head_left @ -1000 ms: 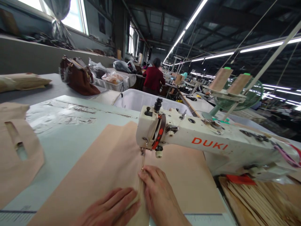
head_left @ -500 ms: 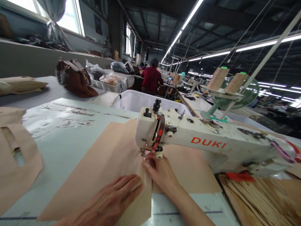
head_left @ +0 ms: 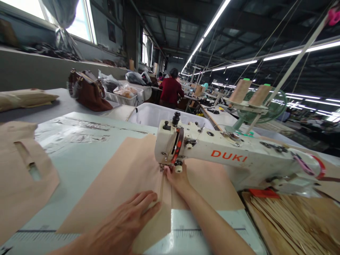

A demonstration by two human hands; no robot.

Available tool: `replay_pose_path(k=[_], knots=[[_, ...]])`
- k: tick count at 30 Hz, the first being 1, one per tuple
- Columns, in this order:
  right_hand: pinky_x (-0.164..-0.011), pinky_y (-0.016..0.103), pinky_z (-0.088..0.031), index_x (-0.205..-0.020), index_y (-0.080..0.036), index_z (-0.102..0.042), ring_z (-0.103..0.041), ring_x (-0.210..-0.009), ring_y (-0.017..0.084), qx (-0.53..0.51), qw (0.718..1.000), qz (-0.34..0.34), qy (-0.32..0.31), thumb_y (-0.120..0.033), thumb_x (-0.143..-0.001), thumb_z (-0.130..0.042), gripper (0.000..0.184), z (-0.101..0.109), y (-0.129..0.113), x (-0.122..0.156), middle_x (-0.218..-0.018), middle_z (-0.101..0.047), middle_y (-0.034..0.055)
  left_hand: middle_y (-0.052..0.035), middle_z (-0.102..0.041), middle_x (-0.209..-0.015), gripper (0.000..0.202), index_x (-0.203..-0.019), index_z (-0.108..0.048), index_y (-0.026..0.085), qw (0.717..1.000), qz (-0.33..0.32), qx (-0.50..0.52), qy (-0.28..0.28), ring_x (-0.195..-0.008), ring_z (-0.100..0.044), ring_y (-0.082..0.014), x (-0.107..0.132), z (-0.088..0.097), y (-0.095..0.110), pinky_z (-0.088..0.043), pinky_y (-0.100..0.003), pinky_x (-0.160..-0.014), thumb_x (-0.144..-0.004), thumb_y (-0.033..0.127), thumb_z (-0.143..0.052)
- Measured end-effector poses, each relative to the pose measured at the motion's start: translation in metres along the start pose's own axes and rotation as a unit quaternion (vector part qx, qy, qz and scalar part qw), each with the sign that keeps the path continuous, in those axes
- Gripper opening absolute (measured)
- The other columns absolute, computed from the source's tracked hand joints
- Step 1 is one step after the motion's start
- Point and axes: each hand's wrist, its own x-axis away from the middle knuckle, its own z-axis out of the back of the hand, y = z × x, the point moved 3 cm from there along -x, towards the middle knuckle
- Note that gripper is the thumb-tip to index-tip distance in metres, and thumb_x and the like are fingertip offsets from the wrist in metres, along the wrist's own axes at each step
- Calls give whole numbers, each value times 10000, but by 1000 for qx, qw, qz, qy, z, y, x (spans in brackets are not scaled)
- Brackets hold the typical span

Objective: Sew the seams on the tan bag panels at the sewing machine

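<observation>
The table (head_left: pixel 71 152) is pale green and glossy, and over it reaches the white machine (head_left: pixel 196 152). Beneath the machine's head lies the tan sheet (head_left: pixel 114 187), spreading left and toward the wearer; tan material also shows to the right of the right wrist (whether it is the same piece, I cannot tell). The left hand (head_left: pixel 132 212) rests palm down on the sheet, fingers side by side, thumb apart from the forefinger, their tips at a narrow strip (head_left: pixel 161 187) running toward the foot (head_left: pixel 161 168). The right hand (head_left: pixel 177 179) is on the strip's other side, up by the foot, partly hidden behind the head; whether its fingers pinch anything cannot be told. Along the table's near edge runs a dark scale (head_left: pixel 186 233), its figures too small to read. Orange lettering (head_left: pixel 228 156) on the machine's arm reads "DUKI".
</observation>
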Motion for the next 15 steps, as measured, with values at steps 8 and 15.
replay_pose_path(k=[8, 15], knots=[[-943, 442, -429, -963, -224, -739, -563, -1074, 279, -14, 999, 26, -45, -166, -898, -617, 150, 28, -4, 33, -1066, -679, 77, -128, -480, -1486, 963, -1465, -485, 263, 999, -15, -18, 27, -1323, -475, -402, -2, -11, -18, -473, -497, -1074, -611, 436, -895], [-994, 423, -397, -1019, -273, -759, -563, -1019, 229, -55, 996, 71, -16, -41, -860, -641, 305, 36, -10, 48, -1000, -688, 38, -152, -501, -1448, 903, -1472, -476, 242, 996, -62, -25, 52, -1304, -495, -404, -19, -2, -30, -480, -521, -1058, -744, 729, -696]])
